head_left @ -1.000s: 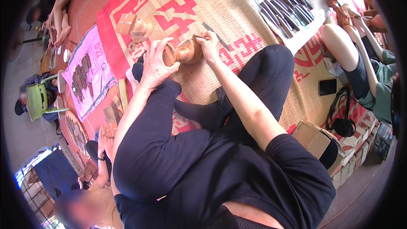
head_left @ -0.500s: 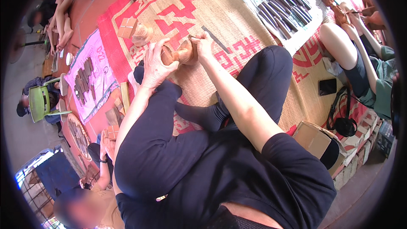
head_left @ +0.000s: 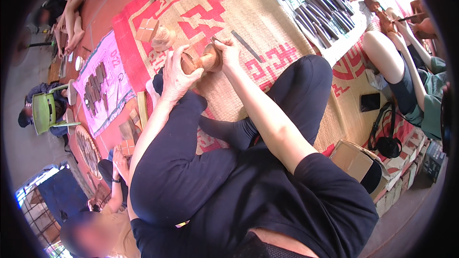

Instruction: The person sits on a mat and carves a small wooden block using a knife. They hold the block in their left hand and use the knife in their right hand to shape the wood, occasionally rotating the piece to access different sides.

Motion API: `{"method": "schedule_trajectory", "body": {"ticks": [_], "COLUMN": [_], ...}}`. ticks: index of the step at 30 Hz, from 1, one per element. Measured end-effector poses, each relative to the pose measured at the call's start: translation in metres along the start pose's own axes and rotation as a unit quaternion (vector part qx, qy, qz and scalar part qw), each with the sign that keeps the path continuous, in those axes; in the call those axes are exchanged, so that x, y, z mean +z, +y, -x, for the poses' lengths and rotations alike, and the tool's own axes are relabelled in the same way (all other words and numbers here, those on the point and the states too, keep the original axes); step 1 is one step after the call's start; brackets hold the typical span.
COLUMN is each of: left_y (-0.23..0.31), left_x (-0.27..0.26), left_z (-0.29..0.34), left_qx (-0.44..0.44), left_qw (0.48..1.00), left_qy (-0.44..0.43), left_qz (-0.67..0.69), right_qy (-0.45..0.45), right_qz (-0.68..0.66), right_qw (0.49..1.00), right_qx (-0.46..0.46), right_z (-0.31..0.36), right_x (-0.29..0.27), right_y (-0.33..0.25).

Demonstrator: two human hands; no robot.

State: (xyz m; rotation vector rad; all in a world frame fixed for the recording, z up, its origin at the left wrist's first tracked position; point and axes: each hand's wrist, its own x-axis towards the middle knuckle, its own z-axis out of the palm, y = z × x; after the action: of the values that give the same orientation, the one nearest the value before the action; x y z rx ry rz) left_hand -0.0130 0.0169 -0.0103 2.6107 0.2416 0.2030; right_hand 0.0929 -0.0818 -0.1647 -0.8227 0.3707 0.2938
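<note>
Above the mat, in front of my crossed legs, is a brown wooden piece point(head_left: 209, 60) with a narrow waist and wider, rounded ends. My left hand point(head_left: 178, 72) is wrapped round its left end, thumb below and fingers above. At the right end, my right hand point(head_left: 227, 53) is closed in a pinch against the rim. Whether something thin lies between those fingers is hidden. Just beyond my right hand, a flat dark-grey strip point(head_left: 246, 46) lies on the mat. Farther left sit a second, paler wooden piece point(head_left: 163, 38) and a wooden block point(head_left: 147, 29) with pale lines on it.
Under everything spreads a red-and-tan woven mat point(head_left: 267, 19). Many dark-handled tools point(head_left: 322, 16) lie on a white cloth at far right, more on a pink cloth point(head_left: 112, 95) at left. A phone point(head_left: 369, 102) and cardboard box point(head_left: 351, 160) are right. A co-worker point(head_left: 420, 81) holds carved wood.
The view has shifted slightly. My hands keep their hold on the wooden piece, with the right fingers moved a little along its right end.
</note>
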Motion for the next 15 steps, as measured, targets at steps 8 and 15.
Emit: {"method": "schedule_trajectory", "body": {"ticks": [8,15], "left_y": [0.002,0.007], "left_x": [-0.002,-0.007], "left_z": [0.001,0.003], "left_qx": [-0.001,-0.006], "left_qw": [1.0,0.998], "left_qy": [-0.015,-0.056], "left_qz": [0.003,0.01], "right_qy": [0.042,-0.024], "right_qz": [0.219,0.111], "right_qw": [0.975,0.991], "right_qx": [-0.018,-0.066], "right_z": [0.011,0.001], "right_x": [0.013,0.001], "right_y": [-0.026,-0.002]}}
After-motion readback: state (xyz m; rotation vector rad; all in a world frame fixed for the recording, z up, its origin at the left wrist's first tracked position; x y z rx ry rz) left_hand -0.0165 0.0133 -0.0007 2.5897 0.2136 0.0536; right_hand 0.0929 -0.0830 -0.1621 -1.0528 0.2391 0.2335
